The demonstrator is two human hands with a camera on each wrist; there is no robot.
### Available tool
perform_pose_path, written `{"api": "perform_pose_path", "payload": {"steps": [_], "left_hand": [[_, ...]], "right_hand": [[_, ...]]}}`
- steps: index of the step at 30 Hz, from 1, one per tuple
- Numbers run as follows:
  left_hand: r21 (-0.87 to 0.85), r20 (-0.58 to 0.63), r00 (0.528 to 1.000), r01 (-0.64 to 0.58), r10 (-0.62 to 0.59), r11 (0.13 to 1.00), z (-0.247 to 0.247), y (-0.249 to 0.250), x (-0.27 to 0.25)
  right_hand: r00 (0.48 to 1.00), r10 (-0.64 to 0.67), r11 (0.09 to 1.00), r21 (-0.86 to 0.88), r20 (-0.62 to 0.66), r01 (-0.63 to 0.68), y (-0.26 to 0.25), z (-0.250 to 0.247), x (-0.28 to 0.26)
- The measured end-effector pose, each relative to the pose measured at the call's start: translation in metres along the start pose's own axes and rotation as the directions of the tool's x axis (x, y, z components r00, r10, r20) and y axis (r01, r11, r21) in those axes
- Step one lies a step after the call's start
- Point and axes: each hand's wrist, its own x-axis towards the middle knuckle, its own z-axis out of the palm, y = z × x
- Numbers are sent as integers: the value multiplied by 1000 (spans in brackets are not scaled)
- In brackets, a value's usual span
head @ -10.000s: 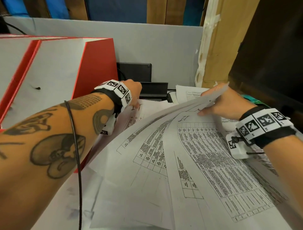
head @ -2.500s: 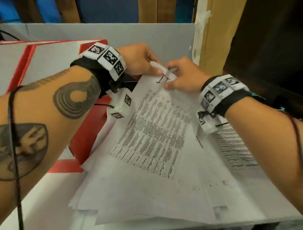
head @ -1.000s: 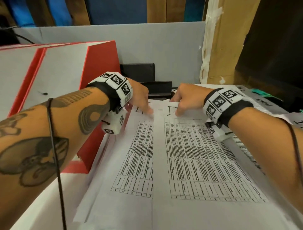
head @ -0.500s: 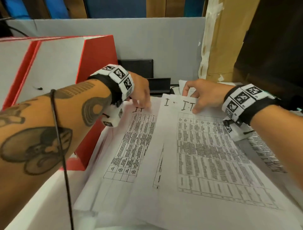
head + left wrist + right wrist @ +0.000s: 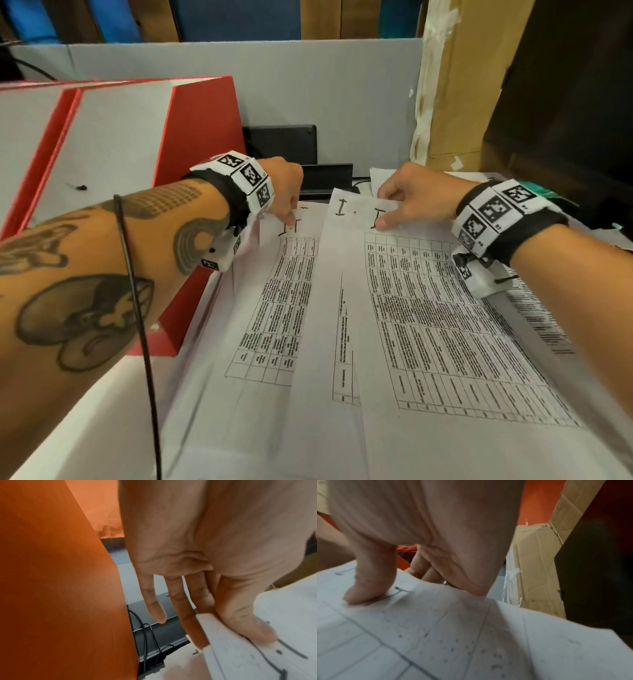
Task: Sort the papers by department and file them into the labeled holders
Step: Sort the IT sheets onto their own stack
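Fingers on our right hand (image 5: 416, 200) are pinching the top edge of the sheet (image 5: 438, 329) marked "I.T", thumb pressed on top, while our left hand (image 5: 286, 192) pinches the corner of the stack (image 5: 274, 308) on the bench beside the red holder (image 5: 202, 137). We'd peel just that one sheet slowly, keeping the left side pinned so nothing else slides along.

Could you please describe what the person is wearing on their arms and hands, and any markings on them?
Both hands are bare: left hand, right hand. Each wrist carries a black band under white blocks printed with black square tags. A small white tagged camera unit hangs below each wrist. The left forearm has dark tattoos, with a thin black cable running along it. No sleeves show.
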Motion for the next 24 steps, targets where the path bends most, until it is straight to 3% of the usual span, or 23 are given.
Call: {"api": "perform_pose_path", "payload": {"steps": [5, 9, 12, 15, 17, 19, 21, 24], "left_hand": [[14, -75, 996, 39, -38, 999, -17, 8, -8], [-132, -160, 984, -100, 78, 986, -17, 10, -9], [-323, -97, 984, -173, 149, 930, -15, 11, -10], [-529, 42, 992, -81, 121, 845, -12, 6, -9], [-448, 123, 989, -17, 80, 894, -5, 1, -5], [-228, 207, 977, 6, 43, 974, 1, -1, -2], [-77, 285, 958, 1, 21, 997, 8, -1, -1], [-12, 250, 968, -6, 9, 1000, 12, 5, -1]], "right_hand": [[1000, 20, 986, -164, -24, -24, -13, 1, 5], [999, -11, 989, -148, -53, 3, -26, 1, 9], [998, -34, 993, -111, -49, 28, -29, 4, 11], [999, -11, 999, -39, -50, 9, -17, 5, 9], [999, 28, 1000, 11, -36, -27, -7, 1, 2], [1000, 22, 999, -25, -17, -22, 2, -3, -2], [1000, 7, 999, -34, -16, -7, 8, -7, -5], [999, 0, 1000, 9, -38, 0, 12, -9, -8]]}}
